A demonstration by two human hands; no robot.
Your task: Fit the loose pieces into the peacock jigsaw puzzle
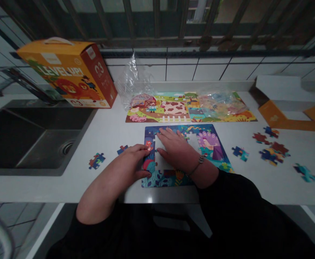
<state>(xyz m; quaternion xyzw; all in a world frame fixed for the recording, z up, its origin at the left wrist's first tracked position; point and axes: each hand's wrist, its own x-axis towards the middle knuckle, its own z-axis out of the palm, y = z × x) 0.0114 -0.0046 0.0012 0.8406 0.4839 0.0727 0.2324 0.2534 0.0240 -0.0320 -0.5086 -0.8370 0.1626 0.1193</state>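
Observation:
A blue jigsaw puzzle [212,142] lies flat on the counter in front of me, with assembled border pieces around a white middle. A purple peacock shows on its right side. My right hand [175,145] lies palm down over the upper left and middle of the puzzle, fingers stretched out; it hides some of the pieces under it. At the puzzle's left edge rests my left hand [134,162], its thumb apart from the fingers, touching the border near a small orange animal. A loose blue piece [122,149] sits just beyond the left hand, and another loose piece [96,160] lies farther left.
Several loose pieces [274,153] are scattered at right. Behind lie a farm puzzle [173,108] and a puzzle under clear plastic [222,104]. An orange box [73,75] stands by the sink [49,144]; an open carton [289,108] is at far right.

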